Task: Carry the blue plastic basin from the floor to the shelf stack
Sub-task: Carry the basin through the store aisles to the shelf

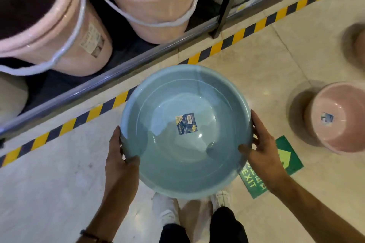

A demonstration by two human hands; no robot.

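Head view: 2 hands hold 1 basin.
Blue basin (pixel 186 131): held above the floor, just beside the striped tape (pixel 217 46).
Left hand (pixel 120 156): clasping its left rim.
Right hand (pixel 262 149): clasping its right rim.

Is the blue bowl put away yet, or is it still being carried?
Not yet. The blue basin is already off the floor, held up over the person's white shoes. Right now the left hand and right hand grip its rim on both sides. Still left: moving it onto the shelf, where the pink buckets stand.
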